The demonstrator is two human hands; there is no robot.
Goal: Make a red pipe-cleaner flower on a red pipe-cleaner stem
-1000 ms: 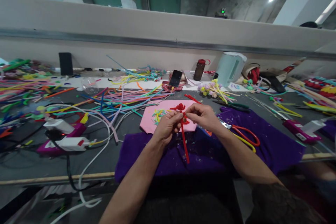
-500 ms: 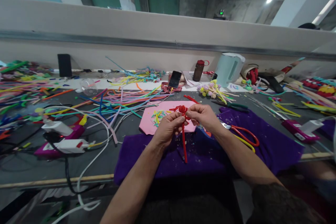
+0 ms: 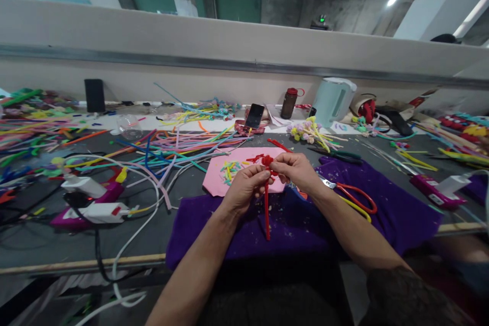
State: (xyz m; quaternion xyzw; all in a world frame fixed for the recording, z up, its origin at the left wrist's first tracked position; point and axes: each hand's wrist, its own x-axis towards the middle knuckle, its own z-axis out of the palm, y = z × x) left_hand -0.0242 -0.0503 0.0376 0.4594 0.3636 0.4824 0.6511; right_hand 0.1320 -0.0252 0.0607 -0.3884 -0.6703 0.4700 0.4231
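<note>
Between my hands is a red pipe cleaner [image 3: 267,214], coiled into a small flower-like head at the top with a straight tail hanging down. My left hand [image 3: 248,183] pinches it just below the coil. The fingertips of my right hand [image 3: 296,170] are closed on the coil's right side, and they hide part of it. Under the hands lies a pink sheet [image 3: 214,181] bearing short yellow, green and red pipe cleaner pieces [image 3: 230,169]. Scissors [image 3: 353,196] with red and yellow handles rest by my right forearm on a purple cloth [image 3: 198,224].
Long coloured pipe cleaners [image 3: 183,147] spread across the left. Power strips [image 3: 110,194] and a white cable [image 3: 132,239] lie at left. Behind stand a phone [image 3: 254,115], a brown bottle [image 3: 289,103] and a pale kettle [image 3: 331,102]. Dark-handled pliers [image 3: 344,156] lie at right.
The hanging red tail has swung slightly left and its lower end sits a little lower. Both hands keep their pinch in nearly the same place.
</note>
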